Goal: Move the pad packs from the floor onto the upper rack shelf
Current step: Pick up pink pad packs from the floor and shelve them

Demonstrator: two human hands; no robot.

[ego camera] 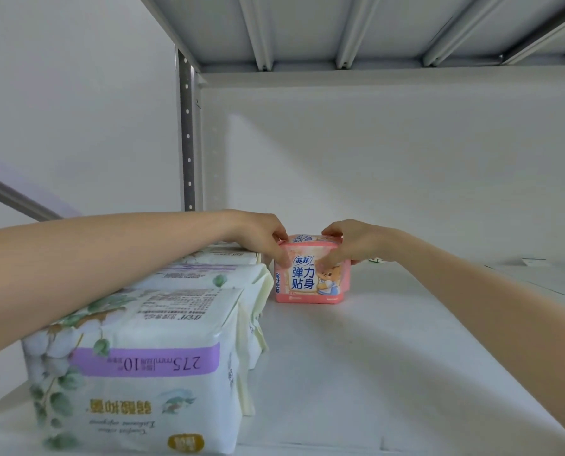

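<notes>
Pad packs [136,357] in white and purple wrapping stand in a row along the lower left of the frame, on the upper rack shelf [389,373], pressed face to face so that they prop one another up. Just beside the far end of that row, at the centre of the frame, a small pink pack [310,281] sits upright on the shelf, printed front toward the camera. Left hand [261,236] and right hand [352,243] hold it from either side, fingers curled over its top edge and thumbs pressed on its front face, a pinch at each upper corner. Two hands on so soft a pack probably serve to square it and tuck it close to the row, near the back wall [406,159] and the perforated post [188,136]; no gap shows beneath it, so it seems set down
</notes>
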